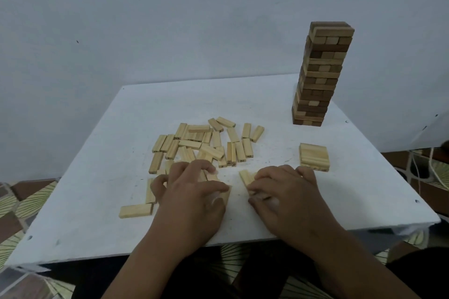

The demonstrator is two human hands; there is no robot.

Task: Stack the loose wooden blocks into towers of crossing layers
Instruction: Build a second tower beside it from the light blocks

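Note:
Several loose pale wooden blocks (206, 143) lie scattered across the middle of the white table (267, 109). A tall tower of crossing layers (320, 75) stands at the back right. In front of it sits a low stack of pale blocks (314, 156). My left hand (194, 194) lies curled over blocks at the near edge of the pile and grips them. My right hand (284, 192) grips blocks too, and the end of one block (246, 176) sticks out at its fingertips. Most of what the hands hold is hidden.
One single block (136, 210) lies flat at the near left, another (150, 190) just behind it. The table's front edge (121, 257) runs close under my forearms. Patterned floor (21, 201) shows on both sides, and a cord (422, 172) hangs at the right.

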